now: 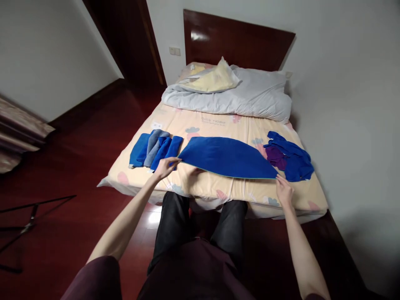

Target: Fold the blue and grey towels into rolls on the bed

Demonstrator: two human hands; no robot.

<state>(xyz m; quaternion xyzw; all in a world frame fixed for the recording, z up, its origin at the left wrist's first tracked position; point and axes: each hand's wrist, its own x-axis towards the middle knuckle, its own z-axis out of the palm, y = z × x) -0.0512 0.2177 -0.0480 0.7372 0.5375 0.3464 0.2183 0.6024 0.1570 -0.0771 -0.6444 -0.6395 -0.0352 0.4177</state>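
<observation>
A blue towel [229, 156] is stretched between my two hands over the near part of the bed, its near edge lifted off the sheet. My left hand [167, 166] pinches its near left corner, and my right hand [284, 189] grips the near right corner. Just beyond my left hand lie several rolled or folded towels, blue ones and a grey-blue towel [153, 146], side by side. To the right of the stretched towel is a crumpled heap of blue cloths [295, 160] with a purple cloth [275, 157] among them.
The bed [175, 121] has a peach patterned sheet. A bunched grey quilt [259, 89] and a pale yellow pillow or cloth [215, 79] lie near the dark headboard [231, 39]. A black metal stand [29, 225] is on the floor at left; a wall borders the right.
</observation>
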